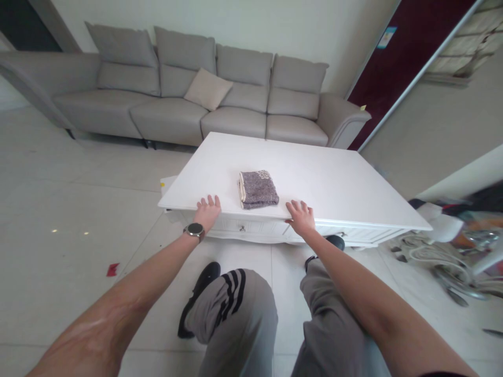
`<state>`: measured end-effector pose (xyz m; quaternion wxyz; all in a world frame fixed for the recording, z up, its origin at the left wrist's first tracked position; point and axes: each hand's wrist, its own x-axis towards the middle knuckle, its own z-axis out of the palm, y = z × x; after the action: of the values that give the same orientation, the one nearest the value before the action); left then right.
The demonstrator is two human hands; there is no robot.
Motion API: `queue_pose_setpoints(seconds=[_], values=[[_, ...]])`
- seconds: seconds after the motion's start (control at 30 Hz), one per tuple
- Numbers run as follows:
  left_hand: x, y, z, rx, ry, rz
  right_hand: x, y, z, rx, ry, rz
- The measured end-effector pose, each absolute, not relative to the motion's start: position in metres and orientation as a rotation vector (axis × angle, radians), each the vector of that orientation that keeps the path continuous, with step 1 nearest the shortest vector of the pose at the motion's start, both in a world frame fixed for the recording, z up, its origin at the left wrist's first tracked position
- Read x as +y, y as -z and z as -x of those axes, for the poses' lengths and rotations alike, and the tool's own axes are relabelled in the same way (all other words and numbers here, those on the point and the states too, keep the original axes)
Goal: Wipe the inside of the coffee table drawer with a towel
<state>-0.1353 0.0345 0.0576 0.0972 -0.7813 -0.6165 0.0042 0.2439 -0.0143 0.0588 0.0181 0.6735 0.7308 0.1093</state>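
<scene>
A white coffee table (pixel 334 183) with drawers stands right in front of me. My left hand (pixel 208 210) grips its near edge left of the middle, fingertips on top and a watch (pixel 195 229) on the wrist. Further right along that edge, my right hand (pixel 302 215) has its fingers over the top and its thumb at the front, below the rim. Between the two hands, on the tabletop, lies a folded grey-purple towel (pixel 259 189) with a pale border. Neither hand touches the towel.
Behind the table runs a long grey sofa (pixel 236 123) with a beige cushion (pixel 208 89). Coiled hoses or cables (pixel 440 256) and other clutter lie on the floor at the right. A small red scrap (pixel 112 269) is on the tiles at the left.
</scene>
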Motion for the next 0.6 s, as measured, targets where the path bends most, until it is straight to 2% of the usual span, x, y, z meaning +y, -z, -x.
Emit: queue_pose_setpoints(seconds=[0.27,0.5,0.53,0.6], values=[[0.036,-0.056,0.132,-1.897,0.108,2.335,-0.011,-0.056,-0.245,2.288,-0.377,-2.088],[0.032,-0.099,0.145,-1.942,0.076,2.514,-0.016,-0.089,-0.225,2.183,-0.071,-2.12],[0.028,-0.111,0.149,-1.982,0.171,2.606,-0.02,-0.097,-0.218,2.177,-0.033,-2.158],[0.015,-0.137,0.155,-2.054,0.583,2.822,-0.03,-0.115,-0.205,2.221,0.032,-2.212]])
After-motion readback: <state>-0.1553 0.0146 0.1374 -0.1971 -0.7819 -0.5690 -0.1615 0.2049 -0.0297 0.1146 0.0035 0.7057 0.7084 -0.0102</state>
